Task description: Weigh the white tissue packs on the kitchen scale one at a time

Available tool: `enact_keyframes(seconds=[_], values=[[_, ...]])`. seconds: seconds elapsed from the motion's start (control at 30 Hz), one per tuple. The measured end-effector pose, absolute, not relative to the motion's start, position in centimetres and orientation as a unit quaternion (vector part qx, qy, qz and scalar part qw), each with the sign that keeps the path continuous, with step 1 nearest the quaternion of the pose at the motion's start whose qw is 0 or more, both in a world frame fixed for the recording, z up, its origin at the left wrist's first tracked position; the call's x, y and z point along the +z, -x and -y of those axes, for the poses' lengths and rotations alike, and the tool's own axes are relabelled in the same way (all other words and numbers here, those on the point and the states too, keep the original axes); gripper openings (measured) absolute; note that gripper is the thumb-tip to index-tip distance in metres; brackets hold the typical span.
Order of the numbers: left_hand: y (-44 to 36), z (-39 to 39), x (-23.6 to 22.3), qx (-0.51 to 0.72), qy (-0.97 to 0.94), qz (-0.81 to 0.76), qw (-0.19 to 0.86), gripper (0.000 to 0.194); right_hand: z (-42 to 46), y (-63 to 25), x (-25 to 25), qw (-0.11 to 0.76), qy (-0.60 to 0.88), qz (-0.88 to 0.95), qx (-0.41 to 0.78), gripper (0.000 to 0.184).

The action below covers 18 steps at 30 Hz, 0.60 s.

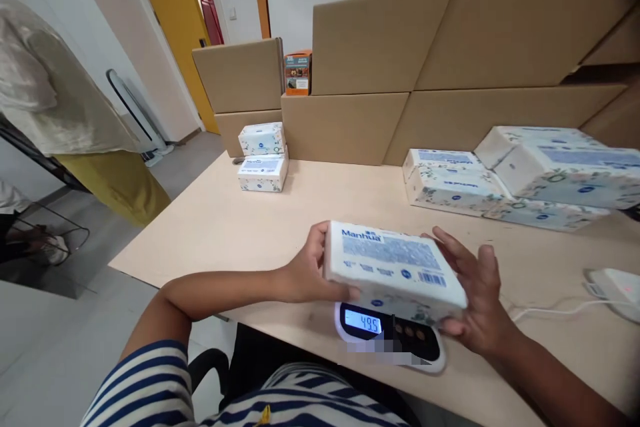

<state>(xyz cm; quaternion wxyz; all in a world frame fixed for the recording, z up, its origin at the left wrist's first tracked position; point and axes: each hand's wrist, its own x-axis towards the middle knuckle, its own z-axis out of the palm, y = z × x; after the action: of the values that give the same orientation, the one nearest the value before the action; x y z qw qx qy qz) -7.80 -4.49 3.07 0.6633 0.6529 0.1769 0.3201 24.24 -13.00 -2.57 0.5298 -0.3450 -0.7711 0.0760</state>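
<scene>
A left hand (305,270) clamps one end of a tissue pack (395,263) over a scale (387,337) at lower centre, a right hand (477,293) spread along the other. Likely light and squeezable, it calls for a grip at both ends.

Indoor light is moderately bright and diffuse; its source is out of view. Shadows on the tabletop (200,220) are soft. Near the tabletop's near edge, the display (363,321) glows blue-white, and pixelation obscures part of the scale (434,361). Slight blur softens the right hand (477,297) and the held pack's (395,260) lower side. Wide-angle distortion stretches the outer areas; the view's upper right corner darkens.
</scene>
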Motion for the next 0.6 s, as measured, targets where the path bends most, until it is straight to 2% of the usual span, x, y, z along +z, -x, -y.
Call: enact_keyframes(seconds=[0.1,0.23,0.4,0.47,0.6], values=[[11.0,2.0,5.4,0.346,-0.615,-0.260,0.659,0.112,12.4,-24.8,-2.7,0.551,0.358,0.753,0.026,0.104],[15.7,-4.7,6.6,0.420,-0.616,-0.354,0.565,0.118,11.9,-25.9,-2.8,0.575,0.404,0.712,-0.013,0.098],[19.6,-14.0,8.1,0.513,-0.615,-0.380,0.463,0.121,11.2,-27.2,-3.5,0.558,0.444,0.699,-0.056,0.113],[20.5,-16.8,8.9,0.533,-0.617,-0.380,0.437,0.115,11.1,-27.2,-3.8,0.540,0.463,0.700,-0.066,0.114],[21.7,-19.9,10.5,0.526,-0.641,-0.381,0.408,0.097,11.1,-26.3,-4.0,0.509,0.504,0.694,-0.067,0.103]])
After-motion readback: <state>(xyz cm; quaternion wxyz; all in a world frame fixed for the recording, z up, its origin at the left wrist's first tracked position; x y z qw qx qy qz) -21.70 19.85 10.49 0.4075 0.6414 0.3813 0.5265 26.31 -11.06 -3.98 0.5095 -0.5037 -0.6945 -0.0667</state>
